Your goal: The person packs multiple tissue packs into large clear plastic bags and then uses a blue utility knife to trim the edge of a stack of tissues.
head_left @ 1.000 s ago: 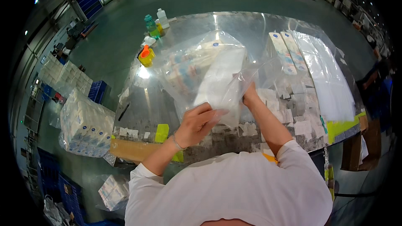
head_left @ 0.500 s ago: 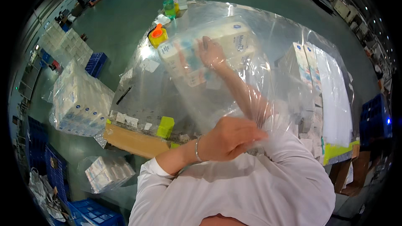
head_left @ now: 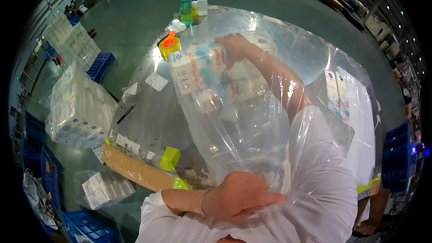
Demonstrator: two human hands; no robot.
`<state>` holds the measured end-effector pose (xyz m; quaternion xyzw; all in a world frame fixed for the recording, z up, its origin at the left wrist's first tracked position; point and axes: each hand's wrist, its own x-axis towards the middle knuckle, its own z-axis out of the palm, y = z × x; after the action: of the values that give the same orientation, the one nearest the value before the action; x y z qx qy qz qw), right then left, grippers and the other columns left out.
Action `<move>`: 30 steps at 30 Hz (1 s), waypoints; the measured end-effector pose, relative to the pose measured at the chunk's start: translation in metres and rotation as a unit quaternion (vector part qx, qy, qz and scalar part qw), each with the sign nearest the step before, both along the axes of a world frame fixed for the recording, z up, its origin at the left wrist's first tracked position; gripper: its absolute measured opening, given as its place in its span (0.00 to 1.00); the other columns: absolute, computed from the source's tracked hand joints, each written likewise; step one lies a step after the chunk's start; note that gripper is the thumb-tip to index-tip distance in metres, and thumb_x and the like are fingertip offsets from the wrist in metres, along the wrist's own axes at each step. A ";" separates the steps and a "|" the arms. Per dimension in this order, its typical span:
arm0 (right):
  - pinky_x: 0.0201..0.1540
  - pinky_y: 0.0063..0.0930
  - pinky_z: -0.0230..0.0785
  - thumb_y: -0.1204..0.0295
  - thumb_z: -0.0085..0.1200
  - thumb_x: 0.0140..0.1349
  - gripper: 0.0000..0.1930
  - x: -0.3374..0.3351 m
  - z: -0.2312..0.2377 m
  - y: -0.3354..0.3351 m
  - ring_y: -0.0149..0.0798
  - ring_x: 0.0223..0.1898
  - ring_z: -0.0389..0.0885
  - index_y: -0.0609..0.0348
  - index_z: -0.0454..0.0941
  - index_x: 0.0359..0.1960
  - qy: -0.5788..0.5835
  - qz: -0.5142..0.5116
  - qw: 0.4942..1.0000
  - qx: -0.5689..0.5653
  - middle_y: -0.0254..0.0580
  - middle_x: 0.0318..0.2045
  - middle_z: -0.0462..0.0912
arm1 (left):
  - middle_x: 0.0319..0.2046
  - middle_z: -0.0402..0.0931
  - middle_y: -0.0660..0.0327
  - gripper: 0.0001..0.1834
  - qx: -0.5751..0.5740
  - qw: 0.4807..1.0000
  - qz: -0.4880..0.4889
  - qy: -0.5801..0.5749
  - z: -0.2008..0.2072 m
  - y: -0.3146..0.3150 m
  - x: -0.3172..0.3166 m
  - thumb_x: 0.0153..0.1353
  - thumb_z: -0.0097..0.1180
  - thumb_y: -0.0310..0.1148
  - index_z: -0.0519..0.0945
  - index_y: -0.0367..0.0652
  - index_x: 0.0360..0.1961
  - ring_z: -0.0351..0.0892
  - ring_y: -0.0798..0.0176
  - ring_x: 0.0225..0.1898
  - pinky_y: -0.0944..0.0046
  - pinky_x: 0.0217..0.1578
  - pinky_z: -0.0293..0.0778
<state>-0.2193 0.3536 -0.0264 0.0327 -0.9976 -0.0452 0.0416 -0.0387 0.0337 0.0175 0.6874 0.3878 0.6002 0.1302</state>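
Observation:
A large clear plastic bag [head_left: 238,139] lies across the table's middle with white, blue and pink printed tissue packs [head_left: 198,69] in its far part. My right hand [head_left: 236,49] reaches inside the bag, plastic covering the forearm. Its fingers curl over the far side of the packs, thumb against them. Close to my body, my left hand [head_left: 245,195], a bracelet on its wrist, is closed on the bag's near edge. The gathered plastic partly hides what its fingers pinch.
A yellow tape dispenser [head_left: 169,47], green bottle [head_left: 186,10] and white bottle [head_left: 202,2] stand at the table's far left. A pen [head_left: 126,114] lies leftward. At right are upright packs [head_left: 337,94] and flat plastic bags [head_left: 362,130]. Bagged packs [head_left: 81,108] stand beyond the left edge.
My right hand has shifted from the top of the packs to their far side. My left hand has drawn the bag's edge nearer my body, and the plastic stretches longer.

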 end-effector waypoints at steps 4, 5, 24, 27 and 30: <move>0.57 0.48 0.50 0.60 0.69 0.26 0.48 -0.006 0.008 0.001 0.46 0.52 0.65 0.53 0.59 0.55 -0.017 0.011 1.000 0.014 0.45 0.45 0.72 | 0.17 0.62 0.64 0.19 0.002 0.997 0.066 0.028 0.000 0.006 -0.007 0.39 0.52 0.22 0.77 0.42 0.39 0.63 0.62 0.16 0.65 0.15 0.59; 0.57 0.50 0.49 0.60 0.69 0.26 0.47 -0.008 0.012 0.003 0.46 0.53 0.65 0.54 0.59 0.55 -0.010 0.002 1.000 0.023 0.44 0.46 0.71 | 0.17 0.62 0.64 0.20 -0.005 0.997 0.073 0.032 -0.002 0.008 -0.009 0.38 0.52 0.22 0.78 0.41 0.38 0.63 0.63 0.15 0.65 0.15 0.59; 0.57 0.54 0.49 0.64 0.66 0.34 0.43 -0.069 0.014 0.046 0.45 0.57 0.61 0.50 0.58 0.57 0.027 -0.077 0.996 -0.027 0.44 0.53 0.67 | 0.14 0.59 0.68 0.16 0.076 0.987 0.111 0.093 -0.008 0.040 -0.049 0.37 0.54 0.24 0.78 0.38 0.33 0.59 0.71 0.14 0.72 0.14 0.54; 0.56 0.54 0.50 0.64 0.65 0.34 0.41 -0.093 0.003 0.058 0.45 0.58 0.60 0.49 0.60 0.56 -0.018 -0.068 0.996 -0.061 0.43 0.53 0.66 | 0.10 0.53 0.70 0.12 0.101 0.988 0.112 0.024 -0.027 0.041 -0.042 0.42 0.52 0.23 0.79 0.38 0.32 0.53 0.72 0.10 0.72 0.12 0.47; 0.56 0.52 0.52 0.65 0.63 0.37 0.38 -0.078 -0.016 0.055 0.47 0.58 0.59 0.48 0.61 0.55 0.056 -0.103 0.993 -0.017 0.43 0.54 0.64 | 0.10 0.53 0.70 0.12 0.102 0.990 0.094 0.006 -0.028 0.037 -0.039 0.42 0.53 0.22 0.79 0.38 0.32 0.53 0.73 0.10 0.72 0.12 0.47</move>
<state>-0.2977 0.4085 -0.0428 -0.0734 -0.9924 -0.0343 0.0930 -0.0777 0.0709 -0.0105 0.6612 0.3878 0.6422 -0.0003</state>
